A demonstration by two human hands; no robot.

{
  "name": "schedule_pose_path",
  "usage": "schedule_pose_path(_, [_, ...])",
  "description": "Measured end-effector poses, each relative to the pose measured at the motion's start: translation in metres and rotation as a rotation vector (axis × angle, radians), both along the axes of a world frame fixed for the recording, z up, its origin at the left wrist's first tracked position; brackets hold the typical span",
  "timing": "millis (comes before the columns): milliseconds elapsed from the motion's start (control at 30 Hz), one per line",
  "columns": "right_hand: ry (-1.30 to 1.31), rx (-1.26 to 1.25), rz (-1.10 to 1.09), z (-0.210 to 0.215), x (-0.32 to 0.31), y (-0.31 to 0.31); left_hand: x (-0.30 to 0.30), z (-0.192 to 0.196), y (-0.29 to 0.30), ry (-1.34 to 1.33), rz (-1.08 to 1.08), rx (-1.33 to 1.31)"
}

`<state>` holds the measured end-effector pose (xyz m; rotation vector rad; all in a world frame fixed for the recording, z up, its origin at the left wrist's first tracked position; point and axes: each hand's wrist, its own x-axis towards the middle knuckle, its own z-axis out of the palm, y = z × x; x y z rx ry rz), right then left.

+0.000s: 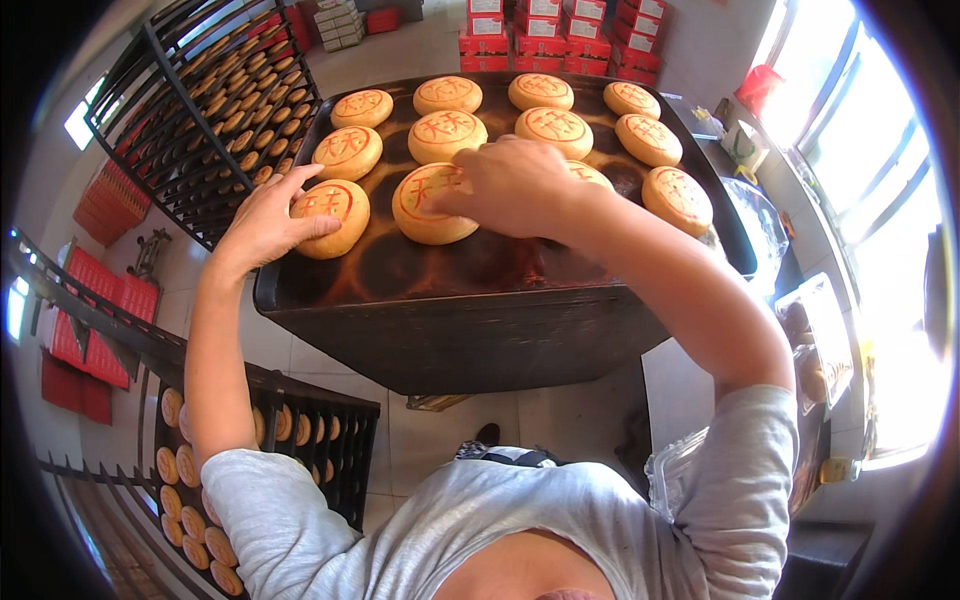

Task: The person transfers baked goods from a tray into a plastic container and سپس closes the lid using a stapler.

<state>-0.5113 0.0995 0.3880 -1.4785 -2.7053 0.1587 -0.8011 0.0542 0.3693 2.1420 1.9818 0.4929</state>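
Observation:
Round golden pastries with red stamped marks stand in rows on a dark baking tray [480, 283] in front of me. My left hand [262, 228] is curved round the left side of the near-left pastry [340, 205], its thumb on the front and its fingers behind. Beside that one, my right hand [515, 185] grips the right side of another pastry [425, 225], thumb toward me. Its other fingers are partly hidden behind the hand. A pastry [590, 174] just beyond my right wrist is partly covered. Further right sits a pastry [678, 198] that neither hand touches.
A rack [175, 100] full of pastries stands at the far left, and another rack [365, 430] is close by my left elbow. Red boxes [540, 40] are stacked behind the tray. Plastic packaging [765, 225] and clear containers [820, 340] lie along the window side.

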Motion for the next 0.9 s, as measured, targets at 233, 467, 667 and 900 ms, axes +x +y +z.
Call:
schedule_pose_path(233, [0.422, 0.134, 0.174, -0.018, -0.02, -0.003, 0.004, -0.008, -0.021, -0.305, -0.152, 0.207])
schedule_pose_path(467, [0.8, 0.164, 0.191, -0.017, 0.057, -0.033, 0.059, -0.022, -0.019, -0.957, -0.353, 0.281])
schedule_pose_path(667, [1.496, -0.221, 0.039, -0.017, 0.256, -0.134, 0.139, 0.002, -0.064, -1.639, -0.81, -0.297])
schedule_pose_path(900, [1.643, 0.323, -1.1, -0.15, 0.525, -0.388, 0.504, -0.138, -0.142, -1.368, -0.744, -1.06])
